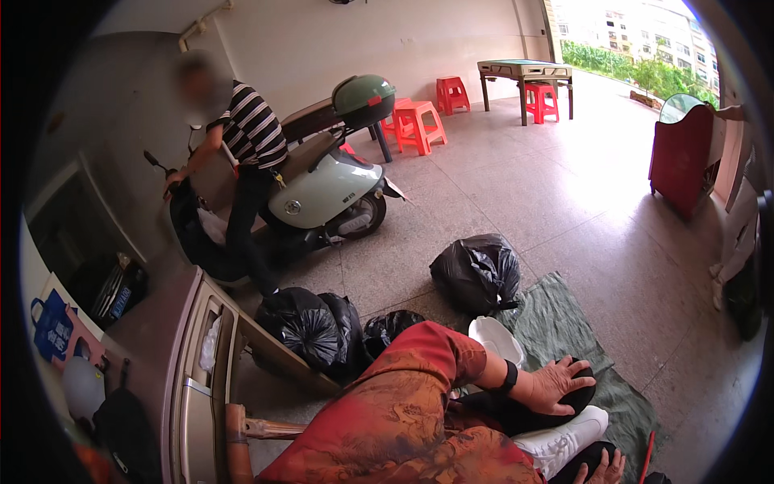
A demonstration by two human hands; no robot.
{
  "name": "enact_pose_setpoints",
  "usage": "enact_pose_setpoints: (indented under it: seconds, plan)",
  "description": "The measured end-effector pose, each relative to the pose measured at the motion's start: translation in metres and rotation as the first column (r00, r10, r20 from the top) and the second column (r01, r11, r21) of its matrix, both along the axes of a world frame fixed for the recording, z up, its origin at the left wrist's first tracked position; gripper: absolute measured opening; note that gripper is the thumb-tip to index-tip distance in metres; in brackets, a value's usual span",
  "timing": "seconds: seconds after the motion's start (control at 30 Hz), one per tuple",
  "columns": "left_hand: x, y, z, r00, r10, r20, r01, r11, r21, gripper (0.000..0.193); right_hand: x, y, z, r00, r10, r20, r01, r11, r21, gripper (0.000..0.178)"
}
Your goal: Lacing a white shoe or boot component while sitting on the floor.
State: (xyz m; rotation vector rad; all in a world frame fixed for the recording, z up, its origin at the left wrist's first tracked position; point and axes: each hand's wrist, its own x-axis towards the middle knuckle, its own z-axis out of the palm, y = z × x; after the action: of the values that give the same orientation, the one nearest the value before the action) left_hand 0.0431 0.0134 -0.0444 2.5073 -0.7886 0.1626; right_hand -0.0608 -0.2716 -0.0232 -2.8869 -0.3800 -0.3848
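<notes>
My left hand [556,385], with a black band on its wrist and a red-orange patterned sleeve above it, lies palm down on a rounded black surface [582,397] that looks like my trousered knee. Its fingers are spread and hold nothing. At the lower edge, my right hand [603,469] is partly cut off; its stretched fingers rest on a second black rounded surface [582,458]. Between the two shows a white lace-up shoe [564,440]. Beyond my left forearm stands a white plastic container [493,337], partly hidden by the sleeve.
A green tarp [564,323] covers the floor, with a red stick [647,458] on it. Black bags [477,273] stand nearby. One person [254,129] straddles a scooter [330,189]; another [738,226] stands right beside a red cabinet [681,157]. Red stools [419,125] and a table [524,71] are farther back.
</notes>
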Motion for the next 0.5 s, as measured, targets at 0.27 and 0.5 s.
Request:
enact_pose_setpoints:
  seconds: [0.27, 0.5]
  plan:
    - [0.031, -0.022, 0.015, 1.0, 0.018, -0.002, -0.018, 0.999, 0.039, 0.075, 0.031, -0.015, 0.011, 1.0, -0.012, 0.021, 0.011, 0.998, 0.064, 0.044]
    - [0.048, -0.024, 0.015, 0.994, 0.094, -0.053, -0.088, 0.991, 0.101, 0.073, 0.058, -0.023, -0.014, 0.993, -0.009, -0.121, 0.038, 0.969, 0.245, 0.051]
